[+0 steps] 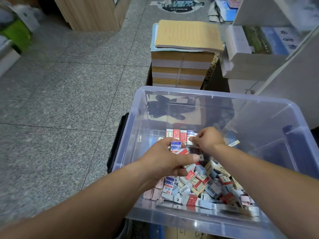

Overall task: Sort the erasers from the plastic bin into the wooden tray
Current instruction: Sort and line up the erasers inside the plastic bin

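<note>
- Both hands reach into the clear plastic bin (207,93), where loose erasers (198,185) lie heaped against its near wall.
- The left hand (165,159), over the bin's middle, grips a blue-and-white eraser (175,146) with a red one tucked beneath.
- The right hand (207,139) pinches a pale eraser (190,141) beside a neat eraser row (179,134) toward the bin's far wall.
- A paper stack (183,66) stands just beyond the bin.
</note>
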{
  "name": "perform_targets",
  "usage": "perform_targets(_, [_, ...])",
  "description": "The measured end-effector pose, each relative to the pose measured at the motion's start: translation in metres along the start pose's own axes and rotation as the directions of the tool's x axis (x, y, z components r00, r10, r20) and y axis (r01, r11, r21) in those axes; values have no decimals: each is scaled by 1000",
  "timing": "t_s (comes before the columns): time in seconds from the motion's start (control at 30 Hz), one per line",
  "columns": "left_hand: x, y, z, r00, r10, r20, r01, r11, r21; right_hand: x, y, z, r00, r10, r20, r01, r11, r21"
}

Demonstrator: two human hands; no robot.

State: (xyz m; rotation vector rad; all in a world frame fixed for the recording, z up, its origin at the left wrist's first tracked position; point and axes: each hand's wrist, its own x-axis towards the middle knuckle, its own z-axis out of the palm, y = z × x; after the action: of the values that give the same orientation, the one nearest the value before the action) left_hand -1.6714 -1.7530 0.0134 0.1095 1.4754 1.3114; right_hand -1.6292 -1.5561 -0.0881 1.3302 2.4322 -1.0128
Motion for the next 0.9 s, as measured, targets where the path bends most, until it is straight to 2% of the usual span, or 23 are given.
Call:
perform_targets(0.13, [1, 0, 1, 1000, -28, 13, 29, 996, -80, -12, -9, -16, 999, -11, 47, 9, 999, 36])
perform_targets(0.23, [0, 1, 3, 1000, -15, 0, 14, 993, -116, -46, -20, -39, 970, -34, 239, -47, 944, 326])
perform_targets(0.3, [1, 2, 2, 1000, 17, -25, -19, 996, -90, -73, -22, -59, 889, -122, 442, -153, 829, 538])
perform_targets(0.37, [-1, 4, 2, 997, 45, -57, -50, 996, -75, -94, -18, -72, 777, -261, 573, -232, 727, 647])
perform_targets(0.4, [-2, 5, 3, 996, 57, -68, -62, 995, -74, -101, -15, -75, 746, -314, 588, -230, 707, 669])
perform_targets(0.43, [-3, 6, 4, 995, 67, -73, -72, 995, -74, -104, -11, -75, 744, -338, 576, -192, 718, 669])
perform_targets(0.5, [-7, 7, 7, 993, 88, -73, -92, 994, -66, -106, -5, -72, 784, -344, 517, -87, 763, 640])
perform_targets(0.57, [-8, 7, 9, 991, 117, -71, -121, 991, -54, -104, -4, -72, 807, -351, 474, -42, 768, 640])
perform_targets(0.63, [-7, 7, 8, 989, 127, -82, -130, 991, -32, -92, -1, -74, 864, -286, 415, -93, 719, 689])
perform_targets(0.7, [-5, 4, 6, 990, 108, -90, -108, 994, 11, -74, 7, -72, 935, -111, 338, -169, 698, 696])
perform_targets(0.73, [-4, 3, 6, 991, 101, -91, -98, 994, 45, -63, 12, -69, 955, -10, 297, -200, 719, 666])
perform_targets(0.83, [-3, 0, 5, 986, 132, -101, -115, 982, 152, -35, 24, -51, 958, 215, 192, -286, 777, 560])
perform_targets(0.9, [-2, -2, 5, 975, 179, -131, -146, 963, 227, -23, 25, -38, 940, 301, 162, -342, 801, 491])
